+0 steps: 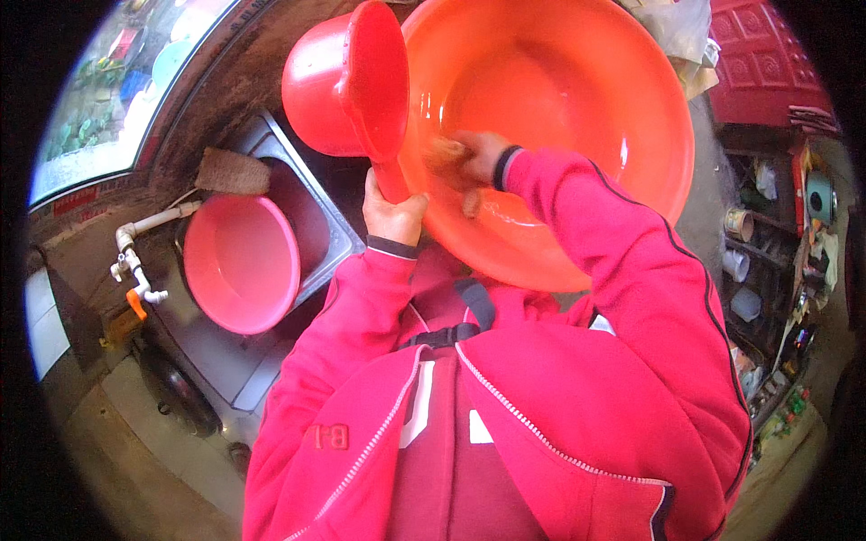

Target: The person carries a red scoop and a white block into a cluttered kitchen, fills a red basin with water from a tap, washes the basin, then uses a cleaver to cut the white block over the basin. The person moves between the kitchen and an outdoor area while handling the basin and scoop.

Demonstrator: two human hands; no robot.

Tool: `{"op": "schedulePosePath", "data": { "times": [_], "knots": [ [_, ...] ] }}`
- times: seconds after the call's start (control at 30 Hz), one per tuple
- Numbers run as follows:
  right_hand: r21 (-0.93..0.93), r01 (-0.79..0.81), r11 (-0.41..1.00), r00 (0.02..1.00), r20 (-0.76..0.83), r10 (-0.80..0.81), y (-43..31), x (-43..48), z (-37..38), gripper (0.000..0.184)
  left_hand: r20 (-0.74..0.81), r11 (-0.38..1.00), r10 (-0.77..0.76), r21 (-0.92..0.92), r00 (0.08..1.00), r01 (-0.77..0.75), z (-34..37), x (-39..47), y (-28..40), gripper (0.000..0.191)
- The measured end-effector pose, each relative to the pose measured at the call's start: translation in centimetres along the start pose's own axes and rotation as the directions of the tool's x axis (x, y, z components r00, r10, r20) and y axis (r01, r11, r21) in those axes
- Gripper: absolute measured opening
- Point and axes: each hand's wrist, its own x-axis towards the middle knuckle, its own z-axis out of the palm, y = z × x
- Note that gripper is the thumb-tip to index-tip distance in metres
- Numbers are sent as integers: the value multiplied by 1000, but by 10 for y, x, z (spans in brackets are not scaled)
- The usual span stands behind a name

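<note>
A red plastic water ladle (325,88) is held by its handle in my left hand (396,213), its bowl tilted on its side. Beside it stands a large orange plastic basin (649,135) with a glossy inner wall. Over the near left part of that basin, my right hand (477,159) is closed around a tan, blurred scrubber (446,154), whose exact kind I cannot tell. The scrubber is close to the basin's wall; whether they touch is unclear. Below my right hand a small brownish patch shows against the orange plastic, perhaps a reflection.
A pink basin (243,264) stands at the left by a metal sink (318,203), with a rough brown pad (233,172) behind it. A white pipe with an orange-handled tap (137,303) juts from the wall. Cluttered shelves (758,250) line the right, near a red panelled door (764,54).
</note>
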Motion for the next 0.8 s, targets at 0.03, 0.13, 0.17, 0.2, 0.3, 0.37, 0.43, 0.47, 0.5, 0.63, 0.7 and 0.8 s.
{"op": "schedulePosePath", "data": {
  "times": [0.03,0.13,0.17,0.2,0.3,0.37,0.43,0.47,0.5,0.63,0.7,0.8],
  "knots": [
    [-1,5,1000,1000,-20,-5,-53,-9,9,19,-3,999,-3,34,1000,3,-2,0,1,51],
    [-310,47,950,973,229,27,-54,-49,12,30,-7,1000,-12,11,1000,12,2,0,-1,53],
    [-481,-10,876,946,279,163,-26,-77,-6,20,-18,1000,-11,-21,1000,10,3,1,-1,53],
    [-648,-16,761,897,327,298,3,-105,-24,17,-20,1000,0,-15,1000,-1,4,1,1,53],
    [-794,-341,503,723,121,681,28,-142,-94,20,-38,1000,1,-30,999,-2,7,-1,2,54],
    [-761,-404,508,772,14,635,18,-148,-125,19,-51,998,-33,-52,998,30,9,-1,6,54],
    [-736,-161,657,955,52,292,16,-149,-132,25,-31,996,-27,-80,999,25,8,-1,7,55],
    [-508,-97,856,980,100,171,29,-132,-118,23,-16,995,-27,-94,1000,25,8,-1,7,56],
    [-234,-11,972,994,107,37,38,-104,-92,23,-20,996,-34,-83,999,32,9,-1,6,56],
    [-417,388,822,921,216,-325,-58,-103,19,18,-44,999,-25,-29,999,24,7,5,-2,55],
    [-325,418,849,890,336,-310,-33,-129,3,23,-49,998,21,-61,999,-24,9,5,-2,55],
    [-545,279,790,826,556,92,19,-207,-70,18,-44,1000,5,-10,999,-5,9,6,-2,54]
  ]
}}
